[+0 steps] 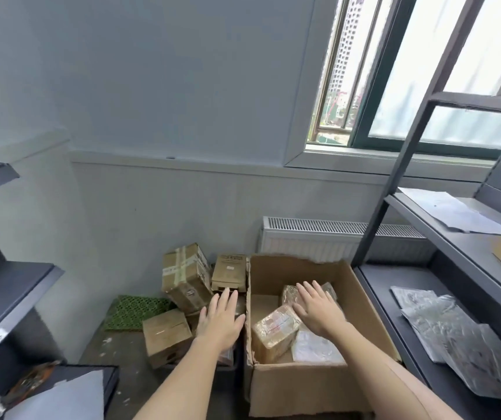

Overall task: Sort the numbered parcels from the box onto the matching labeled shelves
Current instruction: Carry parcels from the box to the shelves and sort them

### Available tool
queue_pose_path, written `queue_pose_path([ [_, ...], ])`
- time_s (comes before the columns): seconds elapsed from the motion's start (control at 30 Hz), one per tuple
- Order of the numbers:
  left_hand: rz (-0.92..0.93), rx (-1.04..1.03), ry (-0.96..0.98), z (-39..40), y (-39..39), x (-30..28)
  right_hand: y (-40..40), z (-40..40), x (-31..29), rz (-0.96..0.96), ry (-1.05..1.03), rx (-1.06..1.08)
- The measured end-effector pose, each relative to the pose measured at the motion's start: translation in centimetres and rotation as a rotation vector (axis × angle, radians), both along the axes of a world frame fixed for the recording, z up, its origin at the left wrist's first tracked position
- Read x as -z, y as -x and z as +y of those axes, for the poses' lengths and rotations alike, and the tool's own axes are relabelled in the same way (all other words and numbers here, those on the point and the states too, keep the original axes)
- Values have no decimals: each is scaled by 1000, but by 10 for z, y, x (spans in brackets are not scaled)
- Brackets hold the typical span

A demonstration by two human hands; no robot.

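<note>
An open cardboard box (310,386) stands on the floor between two dark shelf units. Inside it lie a brown tape-wrapped parcel (275,331), another wrapped parcel (290,294) behind it and a white bag parcel (316,348). My right hand (319,307) hovers over the box's inside with straight spread fingers, just above the parcels, holding nothing. My left hand (220,318) hangs flat outside the box's left wall, fingers straight, also without anything in it. The right shelf unit (443,301) holds silver bag parcels (446,328) on its lower level.
Several cardboard parcels (184,277) are piled on the floor left of the box, beside a green plastic mat (135,310). A white envelope (452,212) lies on the right unit's upper shelf. The left shelf unit (10,301) carries a white label. A radiator (319,237) stands under the window.
</note>
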State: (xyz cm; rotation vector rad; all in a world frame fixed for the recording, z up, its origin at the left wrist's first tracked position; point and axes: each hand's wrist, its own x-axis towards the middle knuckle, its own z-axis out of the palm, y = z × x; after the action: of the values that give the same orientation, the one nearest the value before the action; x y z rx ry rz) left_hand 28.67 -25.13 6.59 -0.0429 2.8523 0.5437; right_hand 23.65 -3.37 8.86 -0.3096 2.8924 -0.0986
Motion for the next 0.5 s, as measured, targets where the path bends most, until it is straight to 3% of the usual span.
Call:
queue_pose_path([
  [0.5, -171, 161, -19, 61, 134, 65, 110, 70, 61, -148, -41, 143],
])
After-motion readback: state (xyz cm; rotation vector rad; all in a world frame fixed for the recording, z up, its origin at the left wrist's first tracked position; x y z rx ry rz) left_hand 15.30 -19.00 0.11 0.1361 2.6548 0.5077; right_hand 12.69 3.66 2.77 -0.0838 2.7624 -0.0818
